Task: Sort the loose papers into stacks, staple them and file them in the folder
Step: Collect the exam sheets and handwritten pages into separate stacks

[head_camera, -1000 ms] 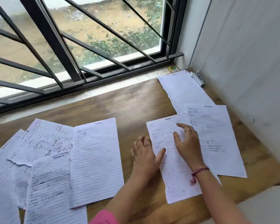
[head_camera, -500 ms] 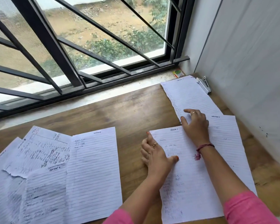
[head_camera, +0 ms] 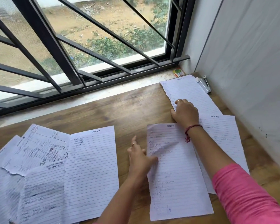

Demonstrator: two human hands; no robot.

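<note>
Your right hand [head_camera: 185, 113] has its fingers curled down on the near left edge of the far lined sheet [head_camera: 189, 94] in the desk's right corner; whether it pinches the paper I cannot tell. Your left hand [head_camera: 140, 156] lies relaxed, thumb touching the near sheet [head_camera: 173, 175]. More sheets [head_camera: 55, 175] overlap at left. A stapler [head_camera: 204, 85] sits by the wall on the wooden desk [head_camera: 120, 110].

White ruled papers [head_camera: 90, 172] with dark handwriting, on a brown wood-grain tabletop [head_camera: 120, 110]. Pink sleeve [head_camera: 246, 196]; red thread band [head_camera: 190, 129] at the right wrist; gold-coloured rings on both hands. Black window bars [head_camera: 55, 46]. Pale grey wall [head_camera: 249, 62]. Silver-white stapler [head_camera: 204, 85]. Orange, green and yellow small packet [head_camera: 179, 72].
</note>
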